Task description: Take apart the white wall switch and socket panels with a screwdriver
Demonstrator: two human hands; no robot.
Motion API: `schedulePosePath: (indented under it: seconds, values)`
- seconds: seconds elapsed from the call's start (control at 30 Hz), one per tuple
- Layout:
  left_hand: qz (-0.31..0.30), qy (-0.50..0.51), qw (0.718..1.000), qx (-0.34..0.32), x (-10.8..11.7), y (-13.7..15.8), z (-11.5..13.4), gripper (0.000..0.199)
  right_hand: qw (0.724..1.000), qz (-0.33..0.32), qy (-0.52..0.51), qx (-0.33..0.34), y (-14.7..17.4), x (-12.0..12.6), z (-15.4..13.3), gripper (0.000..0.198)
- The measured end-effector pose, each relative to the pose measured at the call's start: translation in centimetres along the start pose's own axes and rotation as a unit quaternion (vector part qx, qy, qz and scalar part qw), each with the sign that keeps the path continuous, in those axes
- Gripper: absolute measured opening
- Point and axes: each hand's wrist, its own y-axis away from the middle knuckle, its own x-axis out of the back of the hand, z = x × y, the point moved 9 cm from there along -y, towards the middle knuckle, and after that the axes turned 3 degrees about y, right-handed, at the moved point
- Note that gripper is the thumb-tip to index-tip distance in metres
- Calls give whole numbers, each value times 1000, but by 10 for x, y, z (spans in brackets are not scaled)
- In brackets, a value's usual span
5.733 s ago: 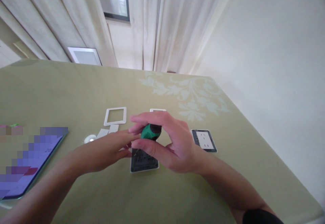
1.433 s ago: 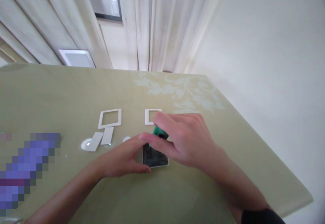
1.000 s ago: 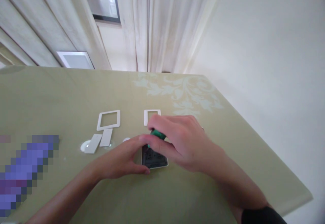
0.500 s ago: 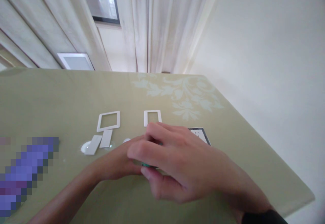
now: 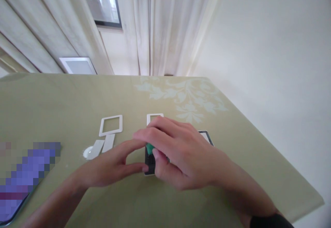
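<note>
A right hand pinched a rounded green tool handle above a black rectangular plate with a pale rim.

The thumb and forefinger of the right hand pressed on the handle from either side. Only a short, smooth-looking stretch of green showed, right over the plate; the fingers hid the rest, so which way its long axis and tip pointed could not be told. The plate lay flat beneath the grip, its visible left edge running away from the wearer.

Just left of the grip, the left hand had its thumb and forefinger spread apart, the thumb tip touching the plate's near left part. Its other fingertips were hidden; how firmly it held could not be told.

Beyond the grip lay a thin white rectangular frame, partly covered. Farther left were a larger white frame with rounded corners, two flat white rectangular pieces and a glossy white round piece. Right of the grip, a dark-bordered white plate showed partly behind the hand. All rested on a pale green cloth with a whitish leaf-scroll pattern.
</note>
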Motion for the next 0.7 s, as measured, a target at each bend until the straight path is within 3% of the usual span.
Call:
schedulePosePath:
  seconds: [0.1,0.27,0.53,0.7]
  values:
    - [27,9,999,-26,10,-2,10,24,1000,9,-12,-6,0,-2,5,30]
    - [33,30,998,-46,6,-6,14,22,1000,18,-21,6,-1,-6,4,27]
    - [59,43,997,-18,1,-11,1,19,997,48,-54,-25,-2,-4,13,28]
    - [117,81,990,-21,2,-18,7,6,993,62,-91,-46,-1,-3,18,19]
